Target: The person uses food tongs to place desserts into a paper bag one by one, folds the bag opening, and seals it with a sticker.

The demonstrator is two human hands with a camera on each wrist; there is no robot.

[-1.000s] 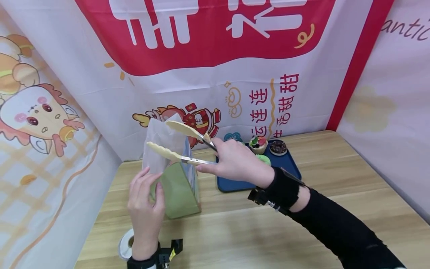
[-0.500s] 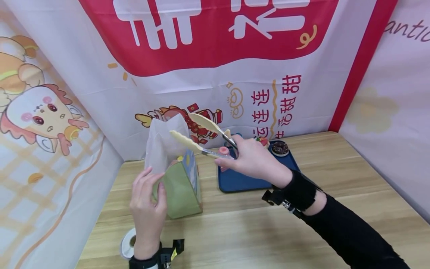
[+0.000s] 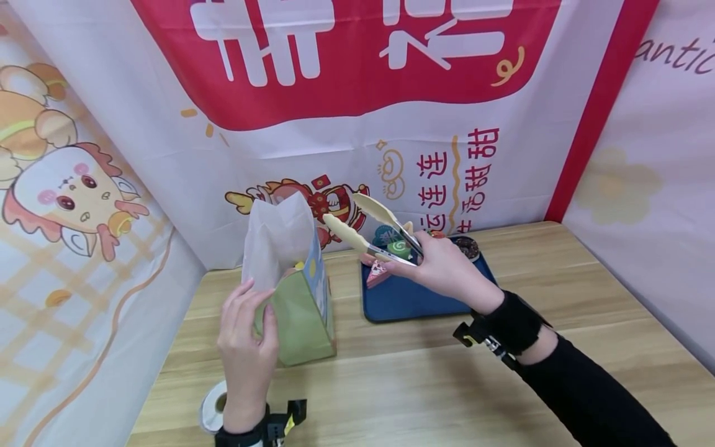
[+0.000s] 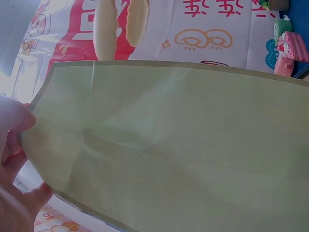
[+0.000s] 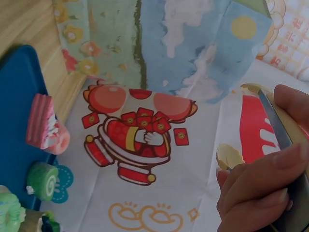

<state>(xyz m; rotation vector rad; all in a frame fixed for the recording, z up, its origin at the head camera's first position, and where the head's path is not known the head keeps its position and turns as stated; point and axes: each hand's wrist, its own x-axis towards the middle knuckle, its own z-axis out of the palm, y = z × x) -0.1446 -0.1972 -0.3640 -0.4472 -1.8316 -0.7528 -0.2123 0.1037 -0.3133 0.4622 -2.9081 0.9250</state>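
Nearest the person, a white roll (image 3: pixel 209 411) lies on the wooden table (image 3: pixel 368 397), well behind the left fingers and just beside that wrist. The left hand (image 3: pixel 248 347) grips the near left edge of a green paper bag (image 3: pixel 296 316), its fingers bent over the rim and the thumb against the outside. The bag stands upright, its tall white lining (image 3: pixel 274 236) rising beyond those fingers; something yellow shows at the mouth, too small to tell what.

Farther to the right, the right hand (image 3: pixel 441 270) is closed round the tongs (image 3: pixel 365 246). Their cream ends stand apart — pointing left, ahead of the gripping fingers, towards the bag.

Below these fingers is a blue tray (image 3: pixel 424 307). A pink cake slice (image 3: pixel 377 273) sits just left of them in the head view, a green roll cake (image 3: pixel 399 249) past their tips, and a chocolate doughnut (image 3: pixel 468 247) beyond the knuckles — partly covered by the hand. Farthest from both hands hangs a red and white printed cloth (image 3: pixel 346 99).
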